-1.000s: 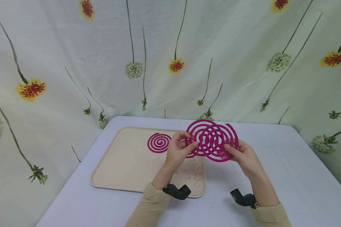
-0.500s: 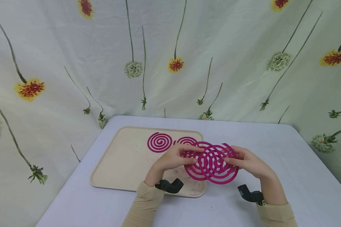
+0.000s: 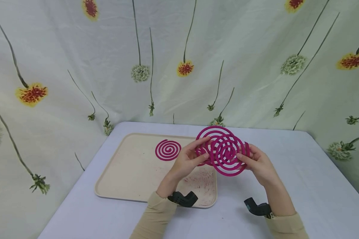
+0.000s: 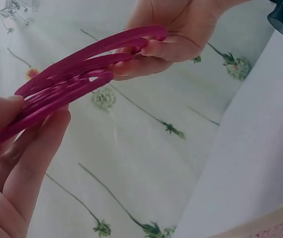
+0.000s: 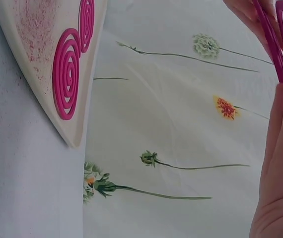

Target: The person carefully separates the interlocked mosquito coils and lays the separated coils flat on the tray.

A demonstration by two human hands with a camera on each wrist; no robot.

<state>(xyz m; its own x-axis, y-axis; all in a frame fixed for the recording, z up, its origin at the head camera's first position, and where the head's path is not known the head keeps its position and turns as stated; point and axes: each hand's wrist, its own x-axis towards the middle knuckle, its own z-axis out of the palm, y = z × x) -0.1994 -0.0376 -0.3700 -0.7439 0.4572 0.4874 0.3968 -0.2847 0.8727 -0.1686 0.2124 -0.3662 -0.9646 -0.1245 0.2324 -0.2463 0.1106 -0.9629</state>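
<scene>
Two overlapping magenta mosquito coils are held up in the head view, above the tray's right edge. One coil (image 3: 214, 127) is at the upper left; the other coil (image 3: 230, 174) overlaps it at the lower right. My left hand (image 3: 183, 162) pinches the left side between thumb and fingers. At the right side, my right hand (image 3: 258, 164) pinches with thumb and fingers. Seen nearly edge-on in the left wrist view, the coils show narrow gaps between their rings. Which rings belong to which coil is hard to tell.
A beige tray (image 3: 131, 176) with reddish crumbs lies on the white-covered table (image 3: 293, 159). One coil (image 3: 168, 150) lies on it; a second tray coil (image 5: 66, 74) shows in the right wrist view. Behind hangs a flowered cloth (image 3: 242, 43).
Both hands tilted the held coils down toward the table, then raised them again. The overlapping coils have shifted slightly against each other. The coil at the tray's back stayed put.
</scene>
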